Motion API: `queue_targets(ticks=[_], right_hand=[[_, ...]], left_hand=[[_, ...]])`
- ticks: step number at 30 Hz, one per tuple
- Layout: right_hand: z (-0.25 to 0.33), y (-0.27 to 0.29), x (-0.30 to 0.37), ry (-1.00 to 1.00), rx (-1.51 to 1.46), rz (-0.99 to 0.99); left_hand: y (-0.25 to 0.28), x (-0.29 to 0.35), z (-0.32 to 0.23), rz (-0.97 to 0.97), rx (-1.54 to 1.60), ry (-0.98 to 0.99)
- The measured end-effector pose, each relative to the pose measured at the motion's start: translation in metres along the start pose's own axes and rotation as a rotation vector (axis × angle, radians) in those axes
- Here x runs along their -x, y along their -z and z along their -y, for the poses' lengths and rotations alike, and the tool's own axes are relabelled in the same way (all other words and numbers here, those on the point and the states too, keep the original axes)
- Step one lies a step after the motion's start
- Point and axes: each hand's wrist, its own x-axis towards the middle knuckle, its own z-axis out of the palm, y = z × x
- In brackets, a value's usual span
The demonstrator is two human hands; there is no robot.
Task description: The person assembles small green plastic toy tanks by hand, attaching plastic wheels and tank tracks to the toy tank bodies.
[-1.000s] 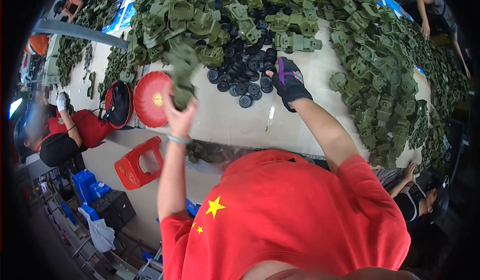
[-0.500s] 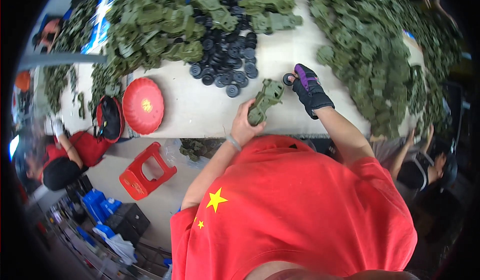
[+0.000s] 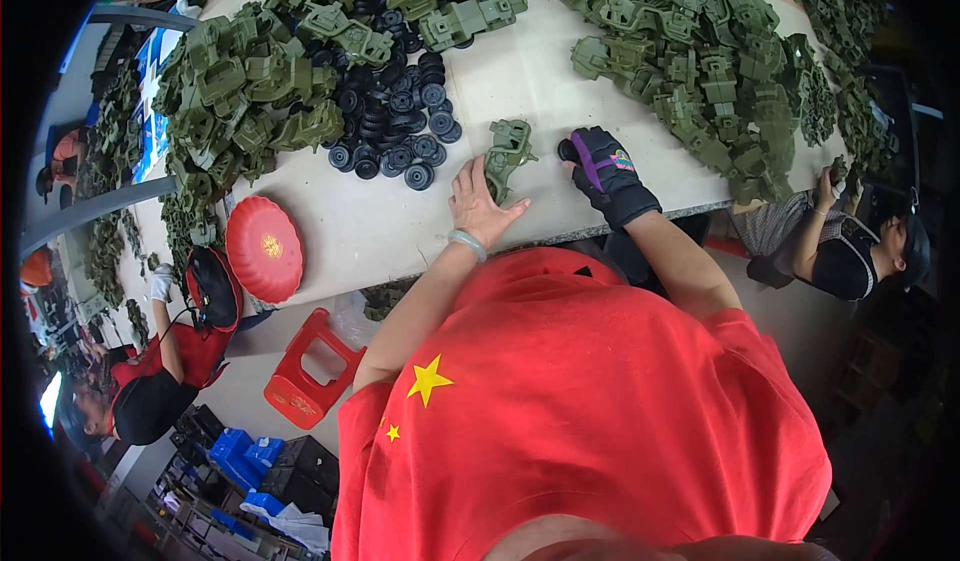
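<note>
My bare left hand has its thumb and fingers around the near end of a green plastic toy car body, low over the table. To the right, my right hand wears a black and purple fingerless glove. Its fingertips pinch a small black toy wheel, apart from the car body. A heap of black toy wheels lies beyond my left hand. Green toy car parts are piled left of the wheels, and another large pile of green parts covers the right side.
A red scalloped plate rests near the table's front edge at left, beside a red and black bag. A red stool stands on the floor. Co-workers sit at left and right. Blue boxes are at lower left.
The view has swung, so the table edge now slants. Both hands are still at the car body and wheel; my left thumb is spread wider, and the car body sits farther up in the picture.
</note>
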Motion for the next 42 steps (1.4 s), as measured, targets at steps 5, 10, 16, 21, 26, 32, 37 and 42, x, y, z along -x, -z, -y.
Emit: queue_targets(ticks=[5,10,16,21,26,32,37,42], right_hand=[[0.014,0.022,0.002,-0.093,-0.318,-0.102],[0.022,0.039,0.005,-0.013,-0.393,0.083],[0.031,0.047,-0.009,0.267,-0.154,0.181],[0.041,0.055,-0.025,0.419,0.16,0.338],[0.039,0.058,-0.035,0.406,0.137,0.44],[0.033,0.054,-0.03,0.566,0.141,0.392],[0.036,0.053,-0.019,0.451,0.16,0.442],[0.036,0.048,-0.004,0.204,-0.01,0.402]], left_hand=[[-0.001,-0.019,0.017,0.208,0.139,0.105],[0.027,-0.016,0.004,0.456,-0.225,-0.347],[0.008,-0.008,-0.006,0.453,-0.28,-0.231],[0.002,-0.006,-0.003,0.463,-0.236,-0.22],[0.007,-0.013,-0.005,0.572,-0.237,-0.24],[0.01,-0.018,-0.004,0.59,-0.266,-0.282],[0.008,-0.023,-0.006,0.613,-0.31,-0.292],[0.016,-0.026,-0.014,0.638,-0.343,-0.288]])
